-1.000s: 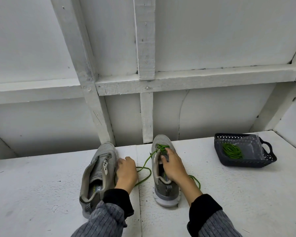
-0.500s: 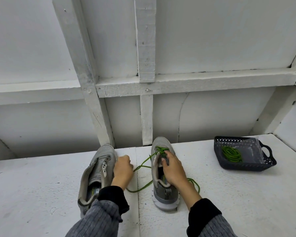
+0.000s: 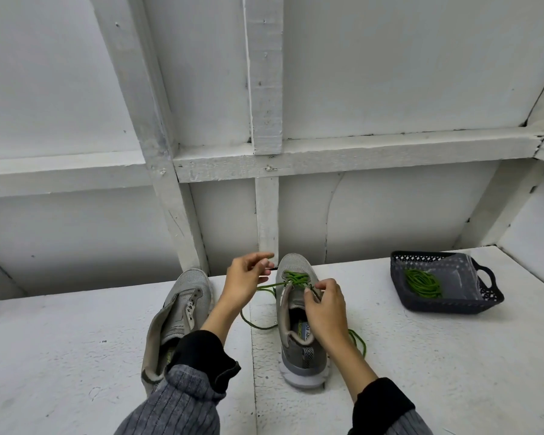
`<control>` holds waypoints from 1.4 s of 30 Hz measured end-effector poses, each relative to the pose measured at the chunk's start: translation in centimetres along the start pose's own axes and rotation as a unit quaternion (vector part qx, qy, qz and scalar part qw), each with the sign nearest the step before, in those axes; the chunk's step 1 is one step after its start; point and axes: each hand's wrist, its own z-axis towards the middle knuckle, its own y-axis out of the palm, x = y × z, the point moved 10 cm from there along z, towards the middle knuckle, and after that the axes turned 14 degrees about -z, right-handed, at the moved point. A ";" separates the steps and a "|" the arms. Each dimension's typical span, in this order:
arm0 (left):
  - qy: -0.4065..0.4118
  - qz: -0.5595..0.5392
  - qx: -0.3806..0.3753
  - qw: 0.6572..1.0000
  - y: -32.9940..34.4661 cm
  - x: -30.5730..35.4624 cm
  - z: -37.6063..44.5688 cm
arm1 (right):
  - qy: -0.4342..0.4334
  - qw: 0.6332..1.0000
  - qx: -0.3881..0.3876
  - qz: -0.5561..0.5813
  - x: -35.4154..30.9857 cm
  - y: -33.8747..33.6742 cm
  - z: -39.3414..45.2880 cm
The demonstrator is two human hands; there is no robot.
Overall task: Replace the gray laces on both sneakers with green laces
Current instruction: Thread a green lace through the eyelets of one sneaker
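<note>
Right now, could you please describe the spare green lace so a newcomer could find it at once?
Look to the right end of the white table, where a dark basket stands. The spare green lace lies coiled inside, untouched by either hand, unlike the lace threaded through the right sneaker.

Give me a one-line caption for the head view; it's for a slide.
Both hands thread a green lace through the right sneaker; left sneaker unlaced, spare lace in basket.

Gray sneakers [image 3: 299,309], green lace [image 3: 296,277], dark basket [image 3: 446,304].
</note>
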 end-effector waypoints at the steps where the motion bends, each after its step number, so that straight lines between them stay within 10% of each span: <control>1: -0.005 0.018 -0.005 1.000 0.4 -0.3 -0.2 | -0.003 1.000 0.011 0.006 0.1 -0.4 0.0; 11: 0.056 0.222 -0.045 0.972 4.7 -0.5 -2.0 | 0.129 0.967 -0.044 0.216 5.1 0.7 0.9; 20: 0.130 0.461 -0.036 0.877 7.4 -1.1 -3.4 | 0.160 0.939 -0.073 0.296 6.5 2.0 1.2; 42: 0.128 0.403 -0.003 0.906 7.6 -2.1 -2.9 | 0.120 0.932 -0.125 0.319 5.2 2.1 1.4</control>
